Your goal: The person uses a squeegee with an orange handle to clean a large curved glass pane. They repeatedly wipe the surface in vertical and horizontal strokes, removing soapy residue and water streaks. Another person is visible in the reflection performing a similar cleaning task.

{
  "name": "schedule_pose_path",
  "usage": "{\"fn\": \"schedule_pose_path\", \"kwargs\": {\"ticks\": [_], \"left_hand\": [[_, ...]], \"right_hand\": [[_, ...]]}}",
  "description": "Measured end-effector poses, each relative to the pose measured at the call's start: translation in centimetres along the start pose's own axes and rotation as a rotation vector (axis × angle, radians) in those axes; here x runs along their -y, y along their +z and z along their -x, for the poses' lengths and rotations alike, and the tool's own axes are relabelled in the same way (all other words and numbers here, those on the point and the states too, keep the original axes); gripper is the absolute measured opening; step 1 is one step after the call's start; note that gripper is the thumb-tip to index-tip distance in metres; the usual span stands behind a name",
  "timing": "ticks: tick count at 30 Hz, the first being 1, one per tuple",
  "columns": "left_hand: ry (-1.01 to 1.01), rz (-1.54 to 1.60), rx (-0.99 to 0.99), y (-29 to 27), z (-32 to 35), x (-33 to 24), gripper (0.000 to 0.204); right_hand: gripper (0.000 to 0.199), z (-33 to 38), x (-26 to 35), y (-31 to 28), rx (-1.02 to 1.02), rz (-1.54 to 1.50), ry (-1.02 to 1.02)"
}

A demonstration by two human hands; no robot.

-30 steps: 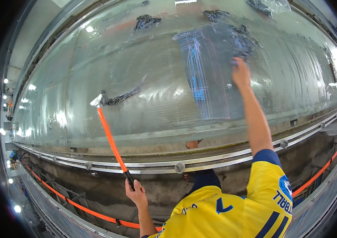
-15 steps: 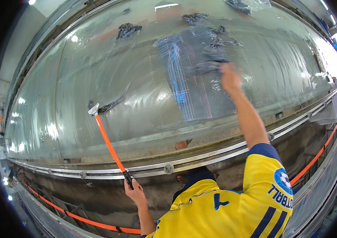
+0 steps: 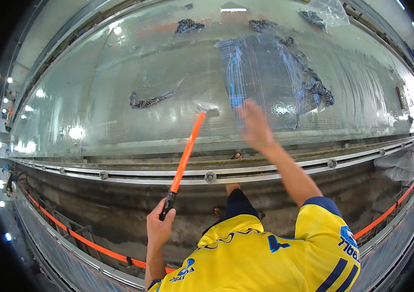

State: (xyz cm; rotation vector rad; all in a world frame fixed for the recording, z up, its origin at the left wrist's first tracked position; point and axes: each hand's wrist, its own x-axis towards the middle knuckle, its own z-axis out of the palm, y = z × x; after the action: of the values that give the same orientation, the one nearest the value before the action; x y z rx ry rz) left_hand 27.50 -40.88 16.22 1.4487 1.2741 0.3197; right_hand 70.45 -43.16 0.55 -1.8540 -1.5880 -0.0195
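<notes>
My left hand (image 3: 160, 225) is closed around the black grip of a scraper with a long orange handle (image 3: 186, 153). Its pale head is smeared by motion and sits low over the wet greenish tabletop (image 3: 119, 129). My right hand (image 3: 257, 127) is blurred over the table, to the right of the scraper head; its fingers look stretched out and nothing shows in them. Beyond it is a grey rectangular patch (image 3: 260, 73) with blue and pink streaks. A dark, wet, crumpled clump (image 3: 316, 88) lies along the patch's right side.
More dark clumps (image 3: 188, 27) lie farther back, and a curved dark strip (image 3: 153, 100) lies on the left. Clear plastic (image 3: 331, 12) rests at the far edge. A metal rail (image 3: 260, 174) runs along the near edge. Grey sheeting (image 3: 411, 158) hangs at right.
My right hand has let go of the dark clump and come back nearer to me, leftward. My left hand has swung the scraper head right, off the curved strip and toward the right hand.
</notes>
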Motion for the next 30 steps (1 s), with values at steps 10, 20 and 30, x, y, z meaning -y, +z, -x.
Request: {"fn": "schedule_pose_path", "kwargs": {"ticks": [10, 20, 30], "left_hand": [[0.054, -0.385, 0.083, -0.6, 6.2, -4.2, 0.043], [0.421, -0.457, -0.114, 0.9, 4.5, -12.4, 0.018], [0.465, -0.684, -0.084, 2.5, -8.1, -25.3, 0.016]], "right_hand": [[0.032, -0.2, 9.5, 6.0, 0.159, -0.259, -0.452], [0.051, -1.0, 6.4, 6.8, -0.091, -0.330, -0.321], [0.049, -11.5, 1.2, 9.5, -0.186, -0.417, -0.179]]}}
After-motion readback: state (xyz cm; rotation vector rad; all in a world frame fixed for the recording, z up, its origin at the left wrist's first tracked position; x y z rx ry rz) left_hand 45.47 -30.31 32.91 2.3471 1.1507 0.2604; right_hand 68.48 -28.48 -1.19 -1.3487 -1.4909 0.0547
